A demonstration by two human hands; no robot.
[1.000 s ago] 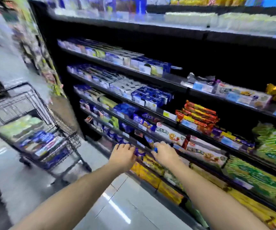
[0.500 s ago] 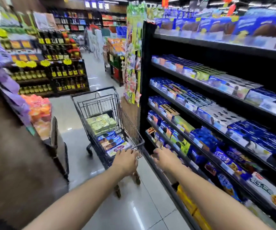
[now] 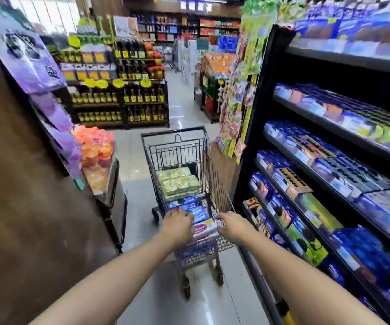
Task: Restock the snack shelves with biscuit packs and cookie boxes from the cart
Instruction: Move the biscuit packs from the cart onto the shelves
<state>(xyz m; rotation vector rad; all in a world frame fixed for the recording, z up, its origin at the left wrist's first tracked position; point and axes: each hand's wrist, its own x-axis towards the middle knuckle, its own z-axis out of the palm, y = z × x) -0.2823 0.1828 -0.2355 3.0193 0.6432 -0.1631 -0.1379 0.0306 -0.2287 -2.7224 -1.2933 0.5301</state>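
Observation:
The black wire cart [image 3: 173,135] stands in the aisle right in front of me, to the left of the snack shelves [image 3: 318,121]. It holds green packs [image 3: 178,181] at the far end, blue biscuit packs [image 3: 182,203] in the middle and a pink-and-white pack [image 3: 204,227] nearest me. My left hand [image 3: 177,227] is down at the cart's near end, on the left side of that pack. My right hand [image 3: 232,227] is on the pack's right side, by the cart's rim. Both have curled fingers, and their grip is hidden.
A brown wall [image 3: 25,184] with purple hanging bags closes the left side. A low stand with orange packets [image 3: 95,146] sits beside the cart. Hanging snack strips [image 3: 233,109] cover the shelf end. Bottle shelves [image 3: 123,102] stand far ahead, across grey floor.
My view has swung left from the shelves to the cart. Both hands left the lower shelf and came down onto the cart's near end.

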